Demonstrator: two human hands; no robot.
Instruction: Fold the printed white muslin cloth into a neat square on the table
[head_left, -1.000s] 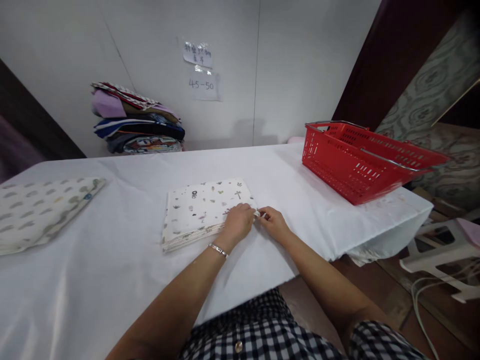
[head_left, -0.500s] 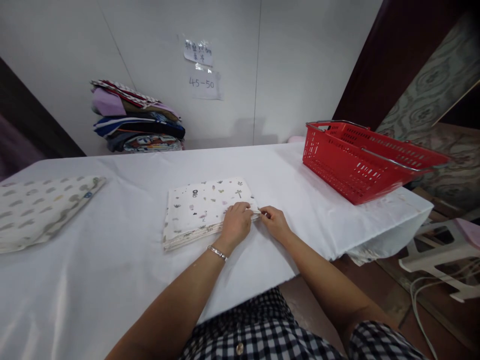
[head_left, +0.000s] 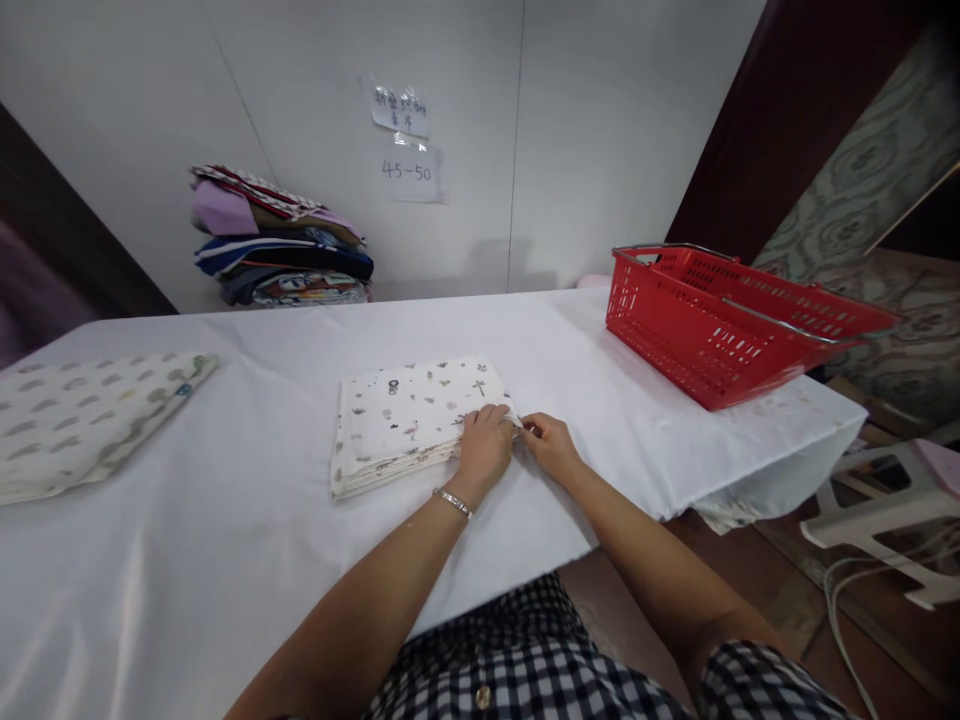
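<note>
A white cloth (head_left: 409,405) printed with small animals and plants lies folded in several layers on the white-covered table in front of me. My left hand (head_left: 486,445), with a silver bracelet at the wrist, rests on its near right corner, the fingers curled over the edge. Pinched at that same corner is a bit of the layered edge, between the thumb and fingers of my right hand (head_left: 553,446). Part of the corner is hidden by my fingers. Off to the left lies a second white cloth (head_left: 90,415) with grey-green spots.
A red plastic basket (head_left: 720,340) with metal handles stands on the table's right end. Against the wall at the back left is a stack of folded fabrics (head_left: 285,240). Handwritten paper signs (head_left: 407,172) hang on the wall. A white stool (head_left: 885,510) stands at the lower right.
My left hand has slid slightly to the right along the cloth, closer to the corner and my right hand. The right hand stays nearly in place.
</note>
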